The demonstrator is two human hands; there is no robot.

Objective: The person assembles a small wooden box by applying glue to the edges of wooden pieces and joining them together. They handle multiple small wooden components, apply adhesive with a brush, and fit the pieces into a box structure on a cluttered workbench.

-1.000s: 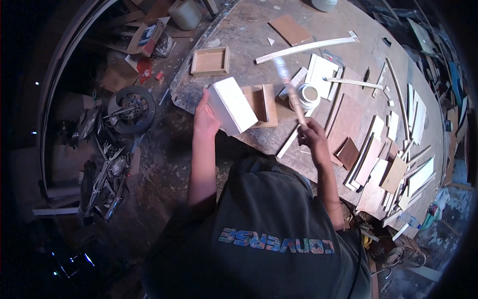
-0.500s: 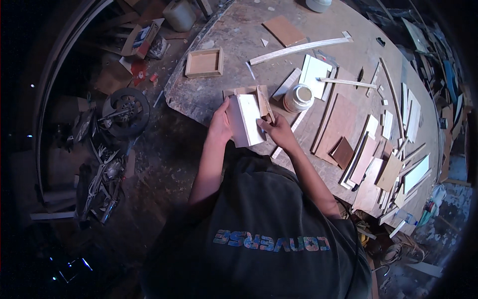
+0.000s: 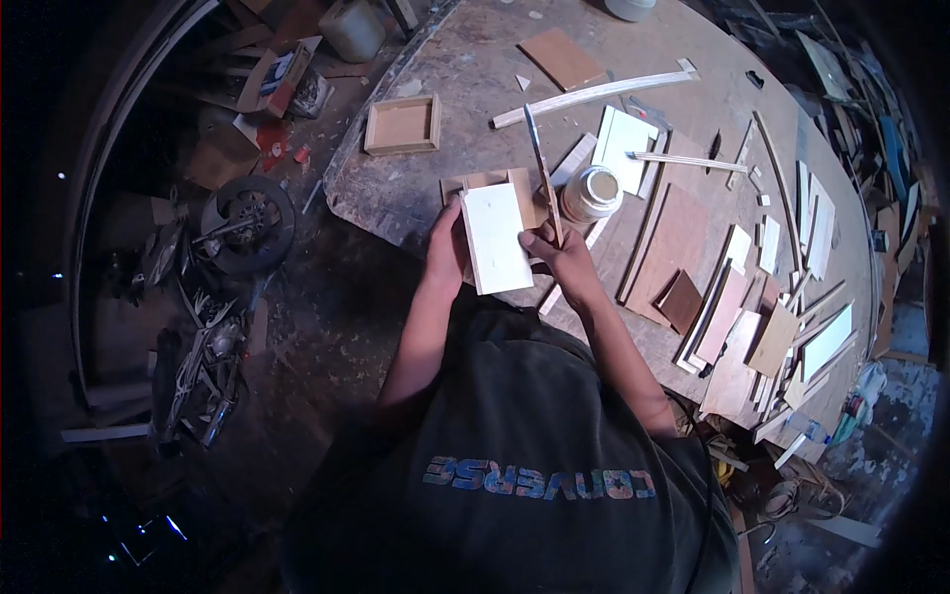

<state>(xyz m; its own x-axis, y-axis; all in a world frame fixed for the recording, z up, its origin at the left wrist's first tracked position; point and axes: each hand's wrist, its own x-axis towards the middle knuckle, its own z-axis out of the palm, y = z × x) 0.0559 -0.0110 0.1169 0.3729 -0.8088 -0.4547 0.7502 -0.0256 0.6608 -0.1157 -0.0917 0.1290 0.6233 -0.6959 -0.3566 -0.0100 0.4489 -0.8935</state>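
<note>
A small wooden box-like piece [image 3: 500, 238] with a smooth white face is up in front of me at the table's near corner. My left hand [image 3: 447, 247] is closed around its left edge. Between the fingers of my right hand [image 3: 566, 259] a slender brush-like stick [image 3: 543, 168] points up and away; its far end looks bluish and its lower part brown. The right thumb lies at the white face's right edge. Just beyond that hand stands a jar [image 3: 592, 194] with a pale top. Behind the held piece, a brown board [image 3: 532, 193] partly shows.
A shallow wooden tray [image 3: 403, 125] sits near the table's left edge. Wood strips and panels [image 3: 665, 247] cover the right side of the worktable [image 3: 435, 69]. On the floor at left are a wheel [image 3: 247, 223] and assorted scrap.
The held piece has turned so its white face shows more fully toward me. The stick in my right hand has swung up, away from the piece, and now points beyond it.
</note>
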